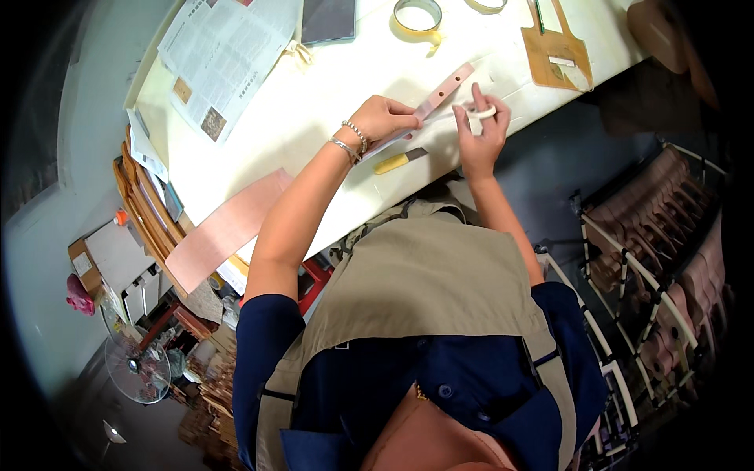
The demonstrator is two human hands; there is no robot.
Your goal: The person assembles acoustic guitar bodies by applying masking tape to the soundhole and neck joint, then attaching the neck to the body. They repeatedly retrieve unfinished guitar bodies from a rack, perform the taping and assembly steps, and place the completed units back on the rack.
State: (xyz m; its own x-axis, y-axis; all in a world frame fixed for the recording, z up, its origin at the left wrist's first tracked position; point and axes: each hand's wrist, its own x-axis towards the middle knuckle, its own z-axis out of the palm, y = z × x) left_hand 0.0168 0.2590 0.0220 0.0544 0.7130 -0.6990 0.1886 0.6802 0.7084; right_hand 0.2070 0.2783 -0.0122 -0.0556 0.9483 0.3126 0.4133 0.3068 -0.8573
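Observation:
My left hand (pixel 382 121), with beaded and metal bracelets at its wrist, pinches a narrow pink leather strap (pixel 445 92) over the table. Two dark holes show near the strap's far end. My right hand (pixel 482 135) is raised just right of the strap, its fingers bent around a small white ring-shaped thing (pixel 481 113), slightly blurred. Below the left hand lies a yellow-handled knife (pixel 391 163) with a dark blade. A wide pink leather strip (pixel 228 228) stretches left of my left forearm and over the table's edge. Whether it joins the held strap is hidden.
The cream tabletop (pixel 314 102) holds newspaper (pixel 228 63), a dark flat panel (pixel 328 20), a tape roll (pixel 418 17) and a tan leather piece (pixel 556 53). Racks of hanging leather pieces (pixel 636 212) stand right. A fan (pixel 137 365) and brown stacks stand lower left.

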